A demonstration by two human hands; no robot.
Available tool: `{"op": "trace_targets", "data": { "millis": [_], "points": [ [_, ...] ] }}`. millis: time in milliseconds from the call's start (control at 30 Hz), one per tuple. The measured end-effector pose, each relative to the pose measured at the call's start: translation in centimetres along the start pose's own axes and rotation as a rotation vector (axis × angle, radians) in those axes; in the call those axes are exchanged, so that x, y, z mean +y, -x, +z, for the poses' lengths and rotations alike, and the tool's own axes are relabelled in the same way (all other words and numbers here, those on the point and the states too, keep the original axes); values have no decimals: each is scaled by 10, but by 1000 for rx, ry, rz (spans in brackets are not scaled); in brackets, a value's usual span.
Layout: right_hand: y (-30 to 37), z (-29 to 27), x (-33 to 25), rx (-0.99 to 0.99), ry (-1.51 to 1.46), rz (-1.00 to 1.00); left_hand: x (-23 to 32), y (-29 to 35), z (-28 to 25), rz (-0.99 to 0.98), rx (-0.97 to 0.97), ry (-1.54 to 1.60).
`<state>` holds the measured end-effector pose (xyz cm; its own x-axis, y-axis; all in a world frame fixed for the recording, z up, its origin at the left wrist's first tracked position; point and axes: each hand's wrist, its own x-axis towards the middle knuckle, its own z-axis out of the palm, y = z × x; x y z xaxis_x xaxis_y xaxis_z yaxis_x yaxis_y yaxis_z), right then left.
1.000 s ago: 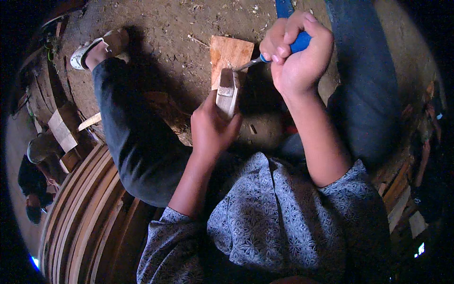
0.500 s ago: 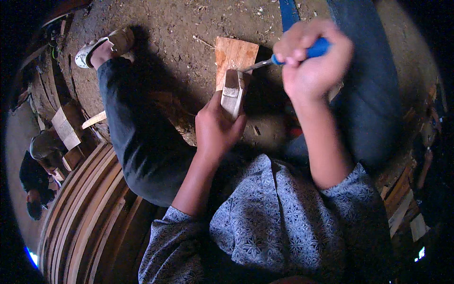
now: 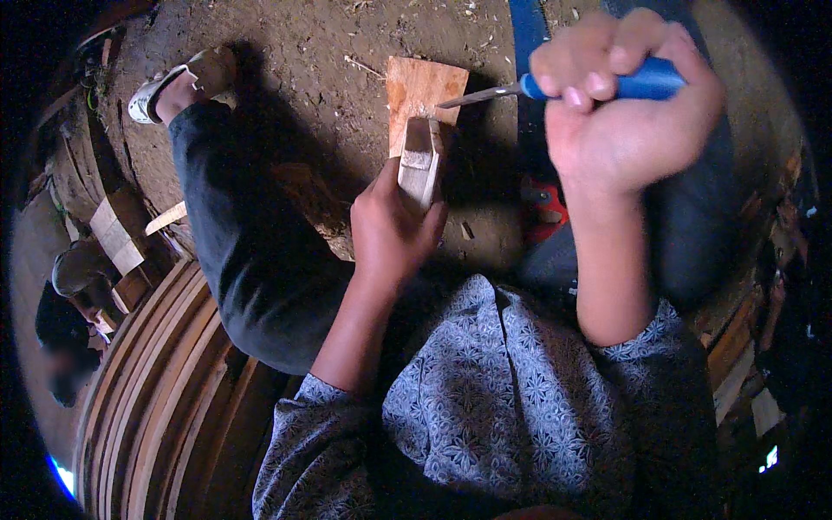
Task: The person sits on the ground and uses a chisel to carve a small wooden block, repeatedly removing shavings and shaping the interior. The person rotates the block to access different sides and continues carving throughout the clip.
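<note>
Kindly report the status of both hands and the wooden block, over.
Left hand grips wooden block. Right hand closed around blue-handled tool. Tool tip appears just off block's far end; nothing seen between them.

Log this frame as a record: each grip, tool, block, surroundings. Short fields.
left grip: holds wooden block
right grip: closed on blue-handled tool
tool tip: near block's far end; contact unclear
flat board: partly hidden behind block
ground: bare earth, scattered shavings
lower left: long wooden planks
far left: another person
</note>
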<state>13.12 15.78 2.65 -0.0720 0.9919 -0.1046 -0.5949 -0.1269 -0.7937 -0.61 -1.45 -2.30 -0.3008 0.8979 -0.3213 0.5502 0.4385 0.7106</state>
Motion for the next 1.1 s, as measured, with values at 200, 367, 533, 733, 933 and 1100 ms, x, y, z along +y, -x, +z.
{"op": "trace_targets", "data": {
  "millis": [200,367,533,733,933,1100],
  "points": [
    [3,-10,45,57,20,125,4,-5,0,-4,-5,-22],
    [-5,3,-3,3,-23,-2,1,1,-1,-3,8,-20],
    [1,-9,44,67,31,151,2,-4,2,-15,-4,9],
    [-5,0,4,-12,-28,69,7,-2,-1,-23,10,-8],
    [0,-7,32,54,10,134,4,-4,1,-30,-12,-3],
    [-4,-4,-7,-51,-43,21,1,-4,0,-16,3,-34]
  ]
}}
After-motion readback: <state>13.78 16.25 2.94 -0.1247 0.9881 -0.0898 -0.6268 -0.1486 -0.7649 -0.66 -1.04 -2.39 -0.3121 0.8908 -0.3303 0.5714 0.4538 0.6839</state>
